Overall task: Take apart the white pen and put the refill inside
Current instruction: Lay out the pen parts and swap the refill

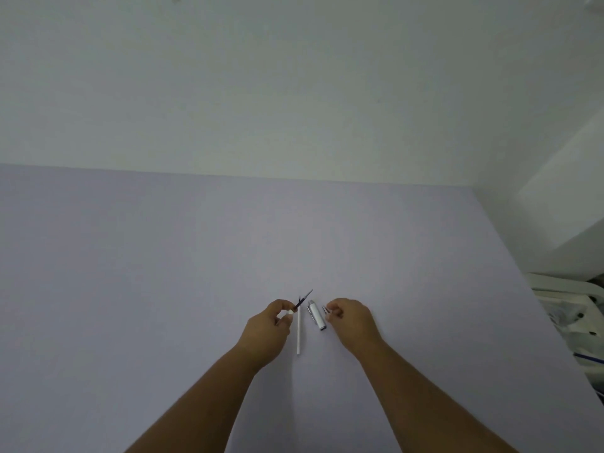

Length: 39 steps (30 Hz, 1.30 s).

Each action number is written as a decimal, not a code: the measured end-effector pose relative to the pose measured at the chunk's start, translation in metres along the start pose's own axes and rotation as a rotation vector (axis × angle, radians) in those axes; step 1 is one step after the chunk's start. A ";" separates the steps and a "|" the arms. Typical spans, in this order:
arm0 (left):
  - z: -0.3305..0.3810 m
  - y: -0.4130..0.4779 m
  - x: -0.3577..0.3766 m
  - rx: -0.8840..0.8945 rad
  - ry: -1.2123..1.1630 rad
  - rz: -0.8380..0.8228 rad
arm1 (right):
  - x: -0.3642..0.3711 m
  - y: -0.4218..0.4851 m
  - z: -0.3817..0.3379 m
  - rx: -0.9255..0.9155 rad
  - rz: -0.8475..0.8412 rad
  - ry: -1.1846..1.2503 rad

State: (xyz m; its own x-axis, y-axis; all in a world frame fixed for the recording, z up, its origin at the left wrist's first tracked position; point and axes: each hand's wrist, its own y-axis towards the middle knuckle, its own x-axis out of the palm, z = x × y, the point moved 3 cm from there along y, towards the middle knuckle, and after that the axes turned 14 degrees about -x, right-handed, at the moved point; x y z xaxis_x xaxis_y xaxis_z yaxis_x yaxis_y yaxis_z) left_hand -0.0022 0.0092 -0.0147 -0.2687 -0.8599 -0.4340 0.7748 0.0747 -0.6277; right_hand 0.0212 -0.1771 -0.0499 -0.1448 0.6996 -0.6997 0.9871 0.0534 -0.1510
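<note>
A white pen lies in pieces on the lilac table [163,289]. My left hand [268,328] pinches a short white pen piece with a thin dark refill [304,298] sticking up and to the right out of it. A long thin white tube [298,335] lies on the table just right of that hand. The white and silver upper barrel with its clip [316,316] lies between my hands. My right hand [351,325] pinches a small dark pointed tip piece [325,309] at its fingertips.
The table ends at a white wall at the back and at its right edge. Beyond the right edge sits a white bin or basket [568,308] with clutter and a blue pen.
</note>
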 end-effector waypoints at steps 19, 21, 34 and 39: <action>0.008 -0.007 0.008 0.021 -0.044 -0.021 | -0.032 0.012 -0.021 0.247 0.244 0.779; 0.002 -0.006 0.006 -0.003 -0.050 -0.007 | -0.033 0.012 -0.009 0.235 0.192 0.473; -0.010 -0.003 0.003 -0.044 -0.098 0.005 | -0.012 0.004 0.005 0.170 0.031 -0.022; -0.012 -0.003 0.001 -0.037 -0.105 0.013 | -0.011 0.001 0.005 0.172 0.068 0.004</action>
State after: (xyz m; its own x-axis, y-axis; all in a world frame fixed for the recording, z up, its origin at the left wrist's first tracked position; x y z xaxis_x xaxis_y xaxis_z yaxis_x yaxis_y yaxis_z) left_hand -0.0114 0.0143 -0.0205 -0.1959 -0.9070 -0.3728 0.7554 0.1028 -0.6472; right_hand 0.0235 -0.1880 -0.0461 -0.0771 0.7005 -0.7095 0.9683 -0.1171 -0.2208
